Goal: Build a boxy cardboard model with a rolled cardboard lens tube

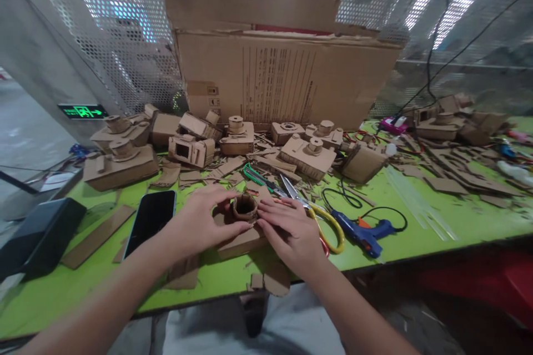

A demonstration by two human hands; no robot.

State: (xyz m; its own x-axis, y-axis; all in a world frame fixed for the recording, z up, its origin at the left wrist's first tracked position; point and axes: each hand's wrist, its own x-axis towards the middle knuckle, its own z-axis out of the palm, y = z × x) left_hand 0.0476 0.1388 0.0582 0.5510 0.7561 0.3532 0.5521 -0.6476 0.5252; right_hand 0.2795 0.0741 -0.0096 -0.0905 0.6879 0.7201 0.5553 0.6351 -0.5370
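In front of me on the green table lies a cardboard camera model point(244, 244), a flat box with a short round cardboard tube point(245, 208) standing on top, its opening facing up. From the left, my left hand point(206, 216) curves thumb and forefinger around the tube. My right hand point(293, 227) is closed against the opposite side, fingertips at the tube's wall and over the box. The hands hide much of the box's ends. Just beyond my right hand lie scissors point(333, 233) with yellow and red handles and a green-handled tool point(254, 175).
Several cardboard cameras point(310, 155) stand along the back amid scraps, before a large carton point(283, 77). A blue glue gun point(366, 233) with its cord and clear glue sticks point(420, 205) lie right. A phone point(152, 219) and a dark box point(41, 238) are left.
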